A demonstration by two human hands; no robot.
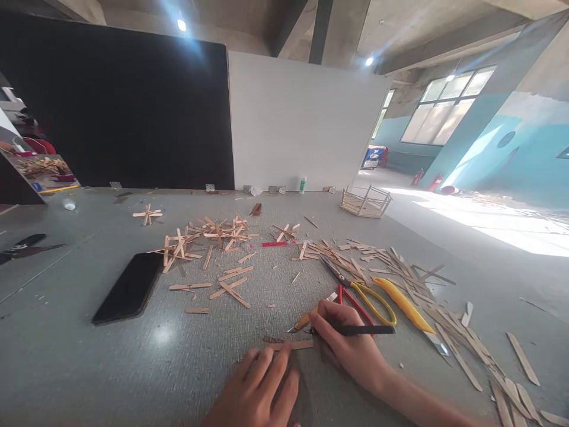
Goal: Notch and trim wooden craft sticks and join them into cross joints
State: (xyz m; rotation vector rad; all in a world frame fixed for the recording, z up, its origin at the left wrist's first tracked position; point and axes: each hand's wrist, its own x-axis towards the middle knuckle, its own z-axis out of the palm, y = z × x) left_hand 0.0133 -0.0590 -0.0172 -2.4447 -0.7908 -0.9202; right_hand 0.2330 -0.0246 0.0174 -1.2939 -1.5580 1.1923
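Grey textured table (pixel 89 367), left hand (pixel 260 391) flat on wooden stick (pixel 291 344), right hand (pixel 351 344) gripping black pen (pixel 355 330).

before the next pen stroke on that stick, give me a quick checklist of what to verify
1. Left hand pinning the wooden stick: ok, fingertips rest at its near edge.
2. Right hand gripping the black pen: ok.
3. Pen tip on the stick: cannot tell, tip sits at its right end.
4. Stick flat on the table: ok.
5. Red-and-yellow cutters out of the stroke: ok, behind the hand.
6. Phone out of the way: ok, well left.
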